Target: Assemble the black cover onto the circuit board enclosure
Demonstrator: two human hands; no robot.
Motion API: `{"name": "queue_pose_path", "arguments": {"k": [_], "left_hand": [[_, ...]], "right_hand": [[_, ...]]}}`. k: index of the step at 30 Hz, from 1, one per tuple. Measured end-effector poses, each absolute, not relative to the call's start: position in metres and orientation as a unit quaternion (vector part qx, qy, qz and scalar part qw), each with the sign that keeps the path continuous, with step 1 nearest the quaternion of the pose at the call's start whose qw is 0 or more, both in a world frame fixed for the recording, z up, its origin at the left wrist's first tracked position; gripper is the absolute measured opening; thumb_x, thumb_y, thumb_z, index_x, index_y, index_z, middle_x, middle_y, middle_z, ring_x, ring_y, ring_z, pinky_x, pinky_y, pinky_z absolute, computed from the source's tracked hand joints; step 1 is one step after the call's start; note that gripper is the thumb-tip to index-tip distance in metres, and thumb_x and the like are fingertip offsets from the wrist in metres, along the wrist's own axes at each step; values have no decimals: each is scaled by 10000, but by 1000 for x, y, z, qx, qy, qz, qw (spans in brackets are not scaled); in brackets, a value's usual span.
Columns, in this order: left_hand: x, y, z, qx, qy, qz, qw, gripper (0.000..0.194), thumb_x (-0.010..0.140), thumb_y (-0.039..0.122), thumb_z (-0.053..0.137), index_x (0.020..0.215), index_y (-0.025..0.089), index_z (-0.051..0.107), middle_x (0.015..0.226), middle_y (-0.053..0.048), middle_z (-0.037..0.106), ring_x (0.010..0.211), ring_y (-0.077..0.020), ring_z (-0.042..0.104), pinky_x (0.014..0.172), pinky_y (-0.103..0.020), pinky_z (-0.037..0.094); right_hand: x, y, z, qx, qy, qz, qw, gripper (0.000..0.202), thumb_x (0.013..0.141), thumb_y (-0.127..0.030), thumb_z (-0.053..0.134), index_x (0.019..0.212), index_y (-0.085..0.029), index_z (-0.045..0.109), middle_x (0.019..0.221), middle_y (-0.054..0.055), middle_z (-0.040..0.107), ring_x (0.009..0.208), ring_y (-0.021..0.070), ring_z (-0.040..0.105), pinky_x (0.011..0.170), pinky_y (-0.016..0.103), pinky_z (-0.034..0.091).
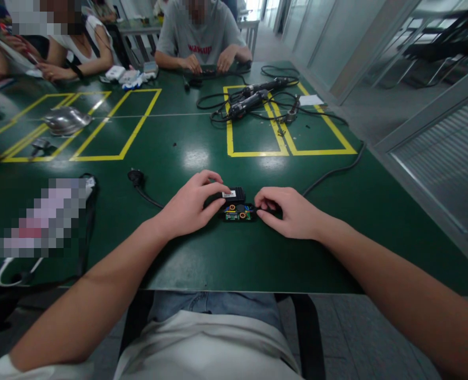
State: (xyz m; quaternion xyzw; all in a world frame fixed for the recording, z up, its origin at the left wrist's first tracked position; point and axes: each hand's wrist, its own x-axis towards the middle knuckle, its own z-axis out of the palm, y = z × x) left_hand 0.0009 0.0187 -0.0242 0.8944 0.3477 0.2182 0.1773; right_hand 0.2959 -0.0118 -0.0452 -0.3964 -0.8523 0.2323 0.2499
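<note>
In front of me on the green table lies an opened black power adapter [239, 214], its circuit board showing copper-coloured coils and coloured wires. The black cover [238, 194] with a white label sits just beyond it, tilted. My left hand [196, 203] has its fingertips on the cover and its thumb by the left end of the board; its grip is closed around that cover. My right hand [287, 211] pinches the right end of the adapter, where the black cable [332, 173] leads away. A plug [136, 177] on a black cord lies to the left.
Two black electric screwdrivers [249, 103] with tangled cables lie beyond, over yellow tape outlines. A metal bowl-like part [66, 121] rests at left, above a blurred-out phone-like item [46, 216]. A co-worker [202, 37] sits opposite, hands on a dark part.
</note>
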Motion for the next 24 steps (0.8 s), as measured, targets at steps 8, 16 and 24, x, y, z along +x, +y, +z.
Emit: {"name": "queue_pose_path", "arguments": {"k": [8,16,24], "left_hand": [[4,35,-36,876,394,184,206,316,1064,331,713,1341,241,835,1209,-96,816,1105,-264,751,1079,-456,595],[2,42,-39,879,414,176,159,353,1105,372,640,1343,216,849,1184,-126,792,1109,-283,754,1063,-457,602],[-2,48,-43,856,467,203,94,287,1007,325,741,1248,198,831,1173,-131,801,1100,-319,732,1028,-489,612]], "right_hand": [[293,-11,-51,-411,-860,192,233,152,858,-229,612,981,-259,529,861,22,637,739,217,548,740,354,408],[293,-8,-54,-411,-870,166,215,96,881,-230,549,968,-253,516,898,63,629,787,255,544,793,396,421],[285,-8,-51,-456,-846,152,231,169,808,-232,569,910,-282,444,871,52,603,783,263,523,782,394,404]]}}
